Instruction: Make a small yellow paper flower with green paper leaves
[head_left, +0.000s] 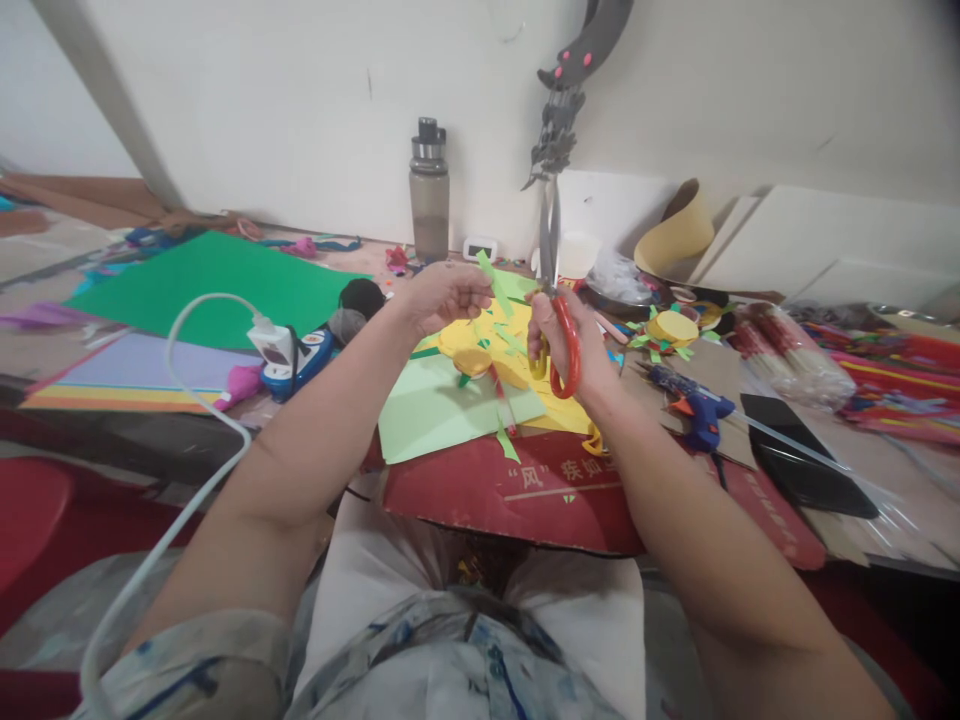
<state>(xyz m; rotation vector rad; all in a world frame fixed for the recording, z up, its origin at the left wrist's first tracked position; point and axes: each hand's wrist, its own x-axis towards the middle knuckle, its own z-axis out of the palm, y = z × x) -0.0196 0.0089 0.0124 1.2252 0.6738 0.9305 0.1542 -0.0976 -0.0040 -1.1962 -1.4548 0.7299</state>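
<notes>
My left hand [452,298] is raised over the worktop, its fingers closed on a narrow light green paper strip [493,284]. Scissors [564,345] with red and yellow handles are in my right hand [559,330], their blades pointing up and away. Beneath both hands lie yellow paper pieces [559,408] and green scraps. A light green sheet [420,412] rests nearer to me, on a red cardboard [555,500]. A round yellow paper piece [470,360] sits below my left hand, beside a red-and-white stick.
A bottle [430,200] stands by the wall. On the left are a large green sheet [225,285], a plug adapter [289,355] and its white cable. On the right lie a blue glue gun [703,412], a black phone-like slab [806,455] and bagged sticks [791,355].
</notes>
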